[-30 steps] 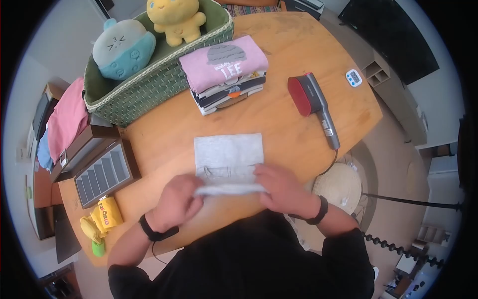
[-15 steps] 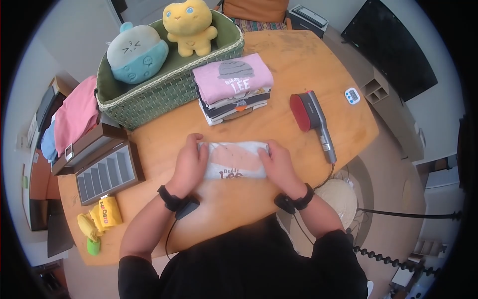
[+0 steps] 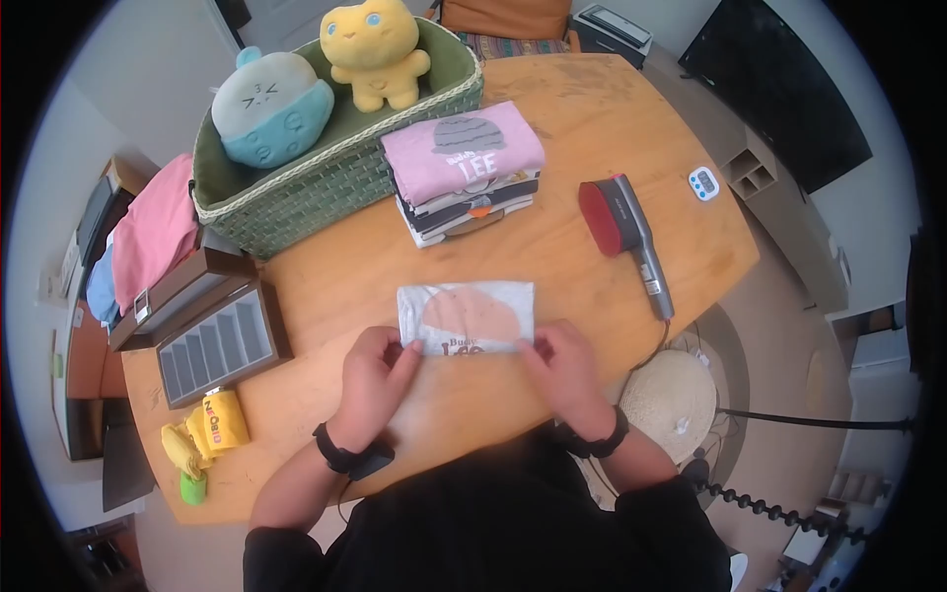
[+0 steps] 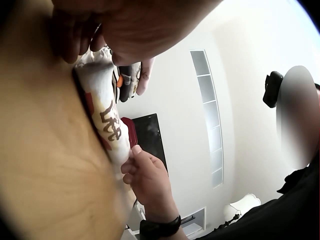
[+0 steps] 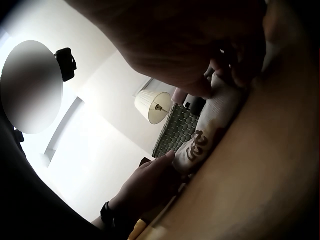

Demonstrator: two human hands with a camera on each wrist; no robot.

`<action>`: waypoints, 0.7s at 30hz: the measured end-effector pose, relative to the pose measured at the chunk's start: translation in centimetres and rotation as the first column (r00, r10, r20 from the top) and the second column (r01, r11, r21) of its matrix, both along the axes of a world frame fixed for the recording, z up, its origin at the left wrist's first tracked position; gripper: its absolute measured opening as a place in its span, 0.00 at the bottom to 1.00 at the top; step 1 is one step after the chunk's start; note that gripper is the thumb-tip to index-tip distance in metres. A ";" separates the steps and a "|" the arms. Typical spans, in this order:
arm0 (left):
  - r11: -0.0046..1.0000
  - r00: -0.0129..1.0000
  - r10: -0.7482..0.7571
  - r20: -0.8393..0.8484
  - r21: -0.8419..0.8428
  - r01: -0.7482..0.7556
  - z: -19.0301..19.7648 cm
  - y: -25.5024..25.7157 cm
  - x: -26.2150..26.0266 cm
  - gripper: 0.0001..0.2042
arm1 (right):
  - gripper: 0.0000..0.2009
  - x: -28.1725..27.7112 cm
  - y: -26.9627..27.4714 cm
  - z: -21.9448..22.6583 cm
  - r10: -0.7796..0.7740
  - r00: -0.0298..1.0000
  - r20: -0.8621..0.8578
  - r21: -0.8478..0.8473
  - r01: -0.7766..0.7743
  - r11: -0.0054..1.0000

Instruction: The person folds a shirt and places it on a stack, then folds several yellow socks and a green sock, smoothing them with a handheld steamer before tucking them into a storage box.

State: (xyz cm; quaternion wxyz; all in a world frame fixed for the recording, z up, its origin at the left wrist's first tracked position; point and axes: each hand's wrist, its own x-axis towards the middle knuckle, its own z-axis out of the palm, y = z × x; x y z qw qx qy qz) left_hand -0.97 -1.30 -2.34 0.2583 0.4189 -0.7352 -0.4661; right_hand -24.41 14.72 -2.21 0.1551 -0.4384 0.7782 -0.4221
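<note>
A folded light grey T-shirt [image 3: 469, 314] lies flat on the wooden table in front of the person, its peach print and brown "Buddy Lee" lettering face up. At its near left corner, the left hand [image 3: 379, 367] pinches the edge, thumb on top. The right hand [image 3: 566, 370] holds the near right corner between thumb and fingers, which the left wrist view shows from the side. Beyond the shirt stands a stack of folded T-shirts [image 3: 466, 183], a pink one on top.
A green woven basket [image 3: 296, 202] with two plush toys stands at the back left. To the right lie a grey and red handheld steamer [image 3: 628, 232] and a small timer [image 3: 703, 184]. On the left are a brown compartment box [image 3: 222, 340] and a yellow pouch [image 3: 225, 419].
The T-shirt has been turned over from its plain side to its printed side and laid down. Both hands have moved from its sides to its near corners.
</note>
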 end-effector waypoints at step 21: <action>0.974 0.989 0.079 0.128 -0.222 -0.049 2.1 -0.1 -1.0 0.15 | 0.09 -1.3 -0.1 -0.4 0.028 0.998 -0.048 0.043 -0.026 0.999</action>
